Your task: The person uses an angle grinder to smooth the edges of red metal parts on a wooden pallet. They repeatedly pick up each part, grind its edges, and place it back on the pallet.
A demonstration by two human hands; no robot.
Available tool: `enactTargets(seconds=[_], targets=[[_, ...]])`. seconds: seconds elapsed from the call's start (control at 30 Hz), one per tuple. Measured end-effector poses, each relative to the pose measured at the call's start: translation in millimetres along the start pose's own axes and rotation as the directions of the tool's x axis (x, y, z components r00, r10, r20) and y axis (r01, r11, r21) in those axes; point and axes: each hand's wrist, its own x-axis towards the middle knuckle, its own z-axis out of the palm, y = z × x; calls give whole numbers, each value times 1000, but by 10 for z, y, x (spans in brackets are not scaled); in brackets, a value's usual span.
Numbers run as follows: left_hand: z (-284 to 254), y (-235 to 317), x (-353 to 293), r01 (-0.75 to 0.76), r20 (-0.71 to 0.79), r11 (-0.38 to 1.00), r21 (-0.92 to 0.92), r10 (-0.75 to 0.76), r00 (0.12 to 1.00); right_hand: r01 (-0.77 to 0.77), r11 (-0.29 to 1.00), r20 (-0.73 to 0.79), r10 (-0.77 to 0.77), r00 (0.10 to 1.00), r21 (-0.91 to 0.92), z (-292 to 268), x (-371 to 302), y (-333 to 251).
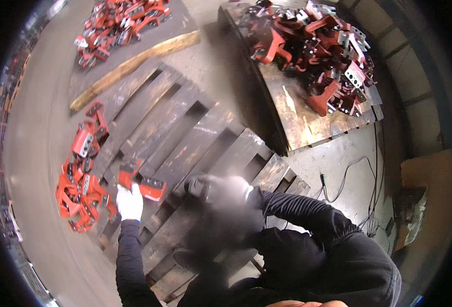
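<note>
My left hand (130, 202), in a white glove, grips the edge of a red metal bracket (154, 193) with a dark plate on it. The bracket is just above the slats of a wooden pallet (185, 135). To its right, my right hand (233, 189), also white-gloved and smeared by motion, is closed around a dark, round-ended tool (197, 187) whose exact kind is too blurred to tell. Beside my left hand, several red brackets (83, 179) lie heaped along the pallet's left side. A dark blur hides what lies below the right hand.
A large heap of red and silver brackets (318, 51) sits on a wooden platform (308, 123) at the far right. Another red heap (118, 25) lies at the far left, behind a wooden beam (139, 64). Black cables (338, 197) run across the floor at right, near cardboard (430, 179).
</note>
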Motion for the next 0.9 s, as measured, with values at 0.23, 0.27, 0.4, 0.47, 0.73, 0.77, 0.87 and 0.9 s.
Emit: enactTargets(seconds=[0.23,0.27,0.4,0.47,0.73,0.77,0.87,0.9], targets=[[-2439,3289,1243,-389,-90,798,-460,394,915,-106,986,-115,92,989,-125,-230,-84,-408],[-2660,3489,1243,-492,-218,630,-602,463,859,-114,989,-136,101,986,-92,-167,-58,-629],[-3082,3587,1264,-674,-427,503,-541,526,736,1,999,-159,-7,987,-38,-85,-75,-827],[-2967,3644,1284,-747,-475,490,-448,578,664,-4,999,-191,-5,981,-45,-230,-138,-646],[-999,-541,-12,-255,-344,938,236,326,881,-56,988,-171,31,985,-143,-271,-151,-644],[-671,-1093,-362,-126,-243,942,310,207,948,89,993,-186,-102,977,-80,-158,-39,-332],[-501,-1058,-1006,413,-1,807,-422,-456,890,105,994,-179,-103,978,1,-8,68,-38],[-579,-918,-1259,578,115,566,-588,-648,752,-28,999,-170,20,985,-44,-91,-4,-402]])
